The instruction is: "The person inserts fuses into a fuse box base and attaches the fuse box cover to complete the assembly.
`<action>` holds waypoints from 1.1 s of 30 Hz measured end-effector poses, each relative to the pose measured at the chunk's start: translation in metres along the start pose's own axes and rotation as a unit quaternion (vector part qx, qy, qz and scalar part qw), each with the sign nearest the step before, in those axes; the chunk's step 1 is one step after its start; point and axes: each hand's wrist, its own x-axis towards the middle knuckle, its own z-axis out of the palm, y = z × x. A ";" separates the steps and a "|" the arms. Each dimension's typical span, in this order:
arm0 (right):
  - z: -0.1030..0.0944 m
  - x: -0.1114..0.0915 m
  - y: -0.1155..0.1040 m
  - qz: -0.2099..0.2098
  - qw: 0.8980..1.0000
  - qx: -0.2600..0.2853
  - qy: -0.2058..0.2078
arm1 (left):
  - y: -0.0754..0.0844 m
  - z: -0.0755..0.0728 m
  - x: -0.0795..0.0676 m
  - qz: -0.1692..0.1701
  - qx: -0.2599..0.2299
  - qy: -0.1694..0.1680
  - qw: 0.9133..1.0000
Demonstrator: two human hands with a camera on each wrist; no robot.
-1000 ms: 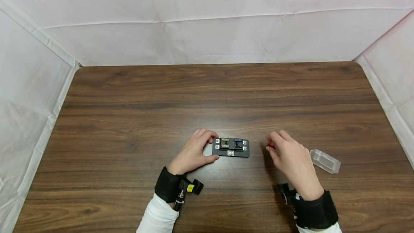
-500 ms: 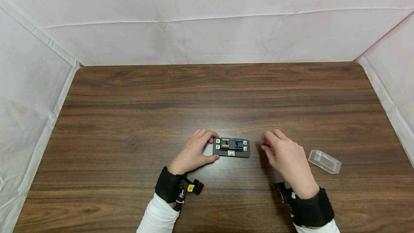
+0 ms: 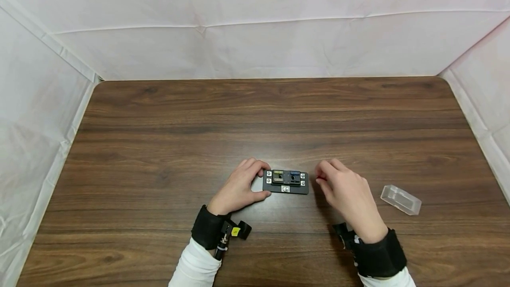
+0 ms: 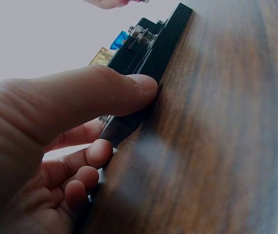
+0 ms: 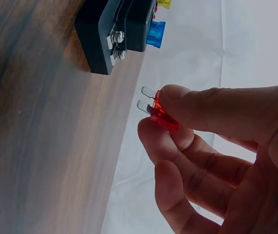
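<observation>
A black fuse block (image 3: 292,188) with silver screw terminals lies flat on the table. My left hand (image 3: 238,189) grips its left end, thumb on the near edge and fingers at the far edge. Blue (image 4: 119,41) and yellowish (image 4: 101,56) blade fuses stick up from the block in the left wrist view. To the right of the block, raised off the table, my right hand (image 3: 346,189) pinches a red blade fuse (image 5: 164,118) between thumb and fingers. Its two metal prongs point toward the block, with a gap between them.
A clear plastic lid (image 3: 401,199) lies on the brown wooden table (image 3: 199,123), right of my right hand. White cloth walls (image 3: 255,52) stand at the back and both sides.
My right hand has moved left, away from the clear lid and closer to the fuse block, carrying the red fuse. The left hand and block have hardly moved.
</observation>
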 end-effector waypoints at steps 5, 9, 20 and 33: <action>0.002 0.001 -0.002 -0.006 1.000 0.002 0.001 | 0.000 0.001 0.000 -0.001 0.004 0.002 1.000; 0.003 0.003 -0.003 -0.014 1.000 0.008 0.007 | -0.001 0.001 0.001 -0.001 0.006 0.004 1.000; 0.010 0.007 -0.005 -0.043 0.998 0.034 0.004 | 0.000 0.000 0.000 0.000 0.006 0.004 1.000; 0.016 0.010 -0.009 -0.058 0.997 0.046 -0.002 | -0.001 0.001 0.000 0.000 0.002 0.003 1.000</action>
